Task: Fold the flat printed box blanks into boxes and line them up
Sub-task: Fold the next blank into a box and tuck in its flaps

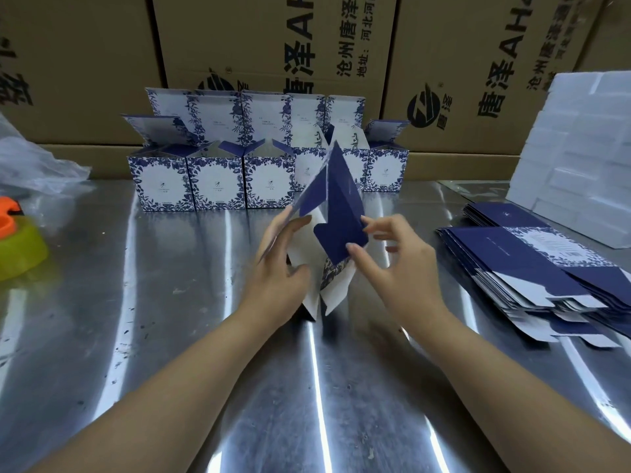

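Folded boxes (218, 182) behind held blank (336, 213), flat blanks (532, 268) right

Half-folded blank (336, 213): navy panels outside, white inside, a blue floral band low down. It is held upright and partly opened near the middle of the table (170, 302), navy flaps splayed at the top, white flaps reaching down to the surface.

Folded boxes (218, 186): white faces framed in blue floral print, standing upright with lid flaps raised. They stand side by side in rows along the far edge, the front three touching; those further right are partly hidden.

Flat blanks (512, 261): a fanned navy stack at the right edge, the top sheet showing a floral-bordered white panel. A second stack (491, 213) lies just behind.
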